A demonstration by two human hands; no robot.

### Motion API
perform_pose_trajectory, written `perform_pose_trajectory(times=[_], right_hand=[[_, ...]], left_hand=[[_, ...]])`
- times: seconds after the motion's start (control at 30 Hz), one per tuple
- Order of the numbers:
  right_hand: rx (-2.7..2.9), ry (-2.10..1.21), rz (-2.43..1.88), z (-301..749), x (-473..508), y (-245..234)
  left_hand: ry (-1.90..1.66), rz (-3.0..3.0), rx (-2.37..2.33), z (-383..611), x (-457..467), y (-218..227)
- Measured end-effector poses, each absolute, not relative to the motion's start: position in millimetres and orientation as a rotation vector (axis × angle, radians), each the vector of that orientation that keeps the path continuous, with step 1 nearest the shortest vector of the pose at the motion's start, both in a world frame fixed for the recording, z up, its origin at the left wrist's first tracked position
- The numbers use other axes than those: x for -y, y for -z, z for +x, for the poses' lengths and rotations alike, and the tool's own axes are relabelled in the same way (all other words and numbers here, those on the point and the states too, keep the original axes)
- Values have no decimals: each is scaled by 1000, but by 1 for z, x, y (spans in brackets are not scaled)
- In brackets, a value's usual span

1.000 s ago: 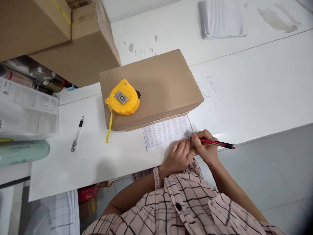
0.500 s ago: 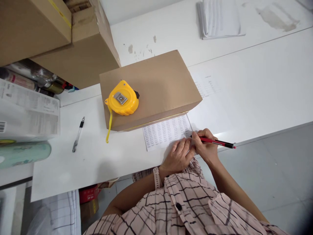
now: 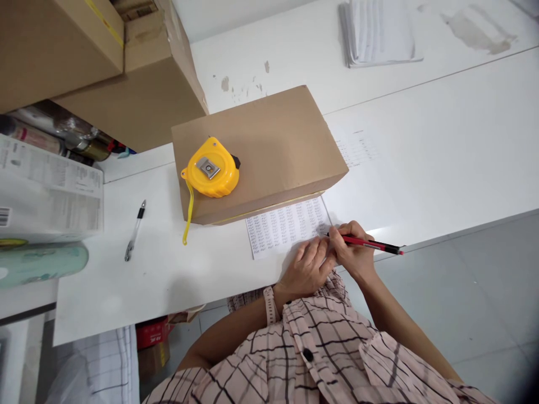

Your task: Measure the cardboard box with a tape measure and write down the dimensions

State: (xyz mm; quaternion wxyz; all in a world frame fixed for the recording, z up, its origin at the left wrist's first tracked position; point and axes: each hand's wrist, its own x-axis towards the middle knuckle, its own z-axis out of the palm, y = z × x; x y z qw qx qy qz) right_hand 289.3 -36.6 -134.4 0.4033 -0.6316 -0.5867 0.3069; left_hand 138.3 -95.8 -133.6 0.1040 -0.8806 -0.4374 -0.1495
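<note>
My right hand (image 3: pixel 351 249) grips a red pen (image 3: pixel 373 244) with its tip on a printed sheet of paper (image 3: pixel 284 227) near the table's front edge. My left hand (image 3: pixel 307 269) lies flat on the sheet beside it, fingers stretched out, holding the paper down. The sheet runs partly under a brown cardboard box (image 3: pixel 269 146). A yellow tape measure (image 3: pixel 211 168) rests on top of that box at its left end, its strap hanging over the side.
A black-and-clear pen (image 3: pixel 134 230) lies loose on the white table (image 3: pixel 421 168). Larger cardboard boxes (image 3: pixel 105 62) stack at the upper left, with a printed white box (image 3: pixel 46 191) and a green roll (image 3: pixel 40 264) on the left. A paper stack (image 3: pixel 379 31) sits far back.
Both hands stay on the sheet and the pen tip has barely moved. The view has shifted slightly.
</note>
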Motion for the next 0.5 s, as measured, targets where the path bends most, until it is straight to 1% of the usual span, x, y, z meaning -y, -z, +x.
perform_pose_trajectory(times=[0.37,0.5], right_hand=[[1443,-786,-1590,289,38,133],[1456,-791,-1586,289,36,132]], left_hand=[[439,-2599,1291,138,96,132],[368,-2636,1272,137,96,132]])
